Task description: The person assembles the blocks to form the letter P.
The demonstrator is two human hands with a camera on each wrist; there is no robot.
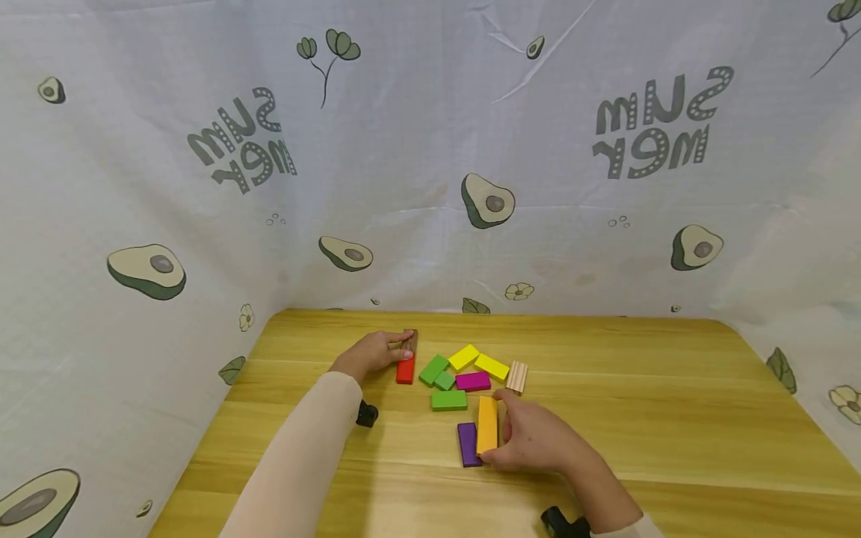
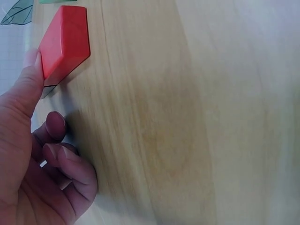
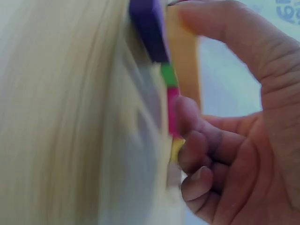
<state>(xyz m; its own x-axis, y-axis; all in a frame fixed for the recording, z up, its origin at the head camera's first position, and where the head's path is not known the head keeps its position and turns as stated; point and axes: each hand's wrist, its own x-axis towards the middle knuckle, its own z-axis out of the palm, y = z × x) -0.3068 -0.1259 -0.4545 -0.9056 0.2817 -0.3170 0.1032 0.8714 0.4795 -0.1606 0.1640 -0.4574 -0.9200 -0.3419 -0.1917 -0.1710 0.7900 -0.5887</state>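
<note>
My left hand is at a dark brown wooden block, pinching it between thumb and index finger. A red block lies end to end with it, close by the thumb; the left wrist view shows this red block beside the thumb, with the other fingers curled. My right hand grips an orange block by its two ends. In the right wrist view the orange block is off the table, beside a purple block. The purple block is partly covered by it in the head view.
Green blocks, a magenta block, two yellow blocks and a light striped wooden block lie grouped between the hands on the wooden table. A printed white cloth hangs behind and beside the table.
</note>
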